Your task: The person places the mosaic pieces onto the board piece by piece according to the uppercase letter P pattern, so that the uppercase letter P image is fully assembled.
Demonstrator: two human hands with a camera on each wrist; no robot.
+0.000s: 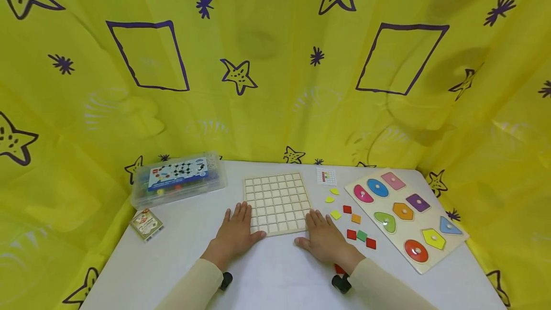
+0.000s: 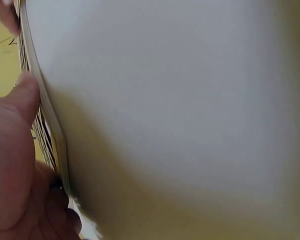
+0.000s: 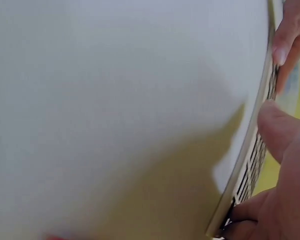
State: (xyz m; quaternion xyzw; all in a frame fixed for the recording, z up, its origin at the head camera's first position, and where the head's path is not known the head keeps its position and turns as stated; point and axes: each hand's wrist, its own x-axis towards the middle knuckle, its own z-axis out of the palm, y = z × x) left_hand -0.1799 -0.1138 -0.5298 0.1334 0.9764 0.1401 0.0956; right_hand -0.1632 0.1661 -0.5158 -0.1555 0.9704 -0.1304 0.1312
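Note:
A square wooden grid board (image 1: pixel 277 201) lies flat on the white table between both hands. My left hand (image 1: pixel 234 234) rests at its near left corner, fingers straight along the left side and thumb by the front edge. At the near right corner, my right hand (image 1: pixel 325 239) touches the board with its fingers extended and its thumb pointing inward. Both wrist views show a thumb beside the board's front edge (image 2: pixel 52 120). Small square tiles lie right of the board: red (image 1: pixel 347 209), orange (image 1: pixel 356 218), green (image 1: pixel 361 236) and yellow (image 1: pixel 336 215).
A printed grid card (image 1: pixel 326 177) lies behind the tiles. The knobbed shape puzzle (image 1: pixel 402 233) stretches along the right side. At the back left stands a clear plastic case (image 1: pixel 178 178), with a small card box (image 1: pixel 147 224) before it. A red tile (image 1: pixel 339 269) sits partly beneath my right wrist.

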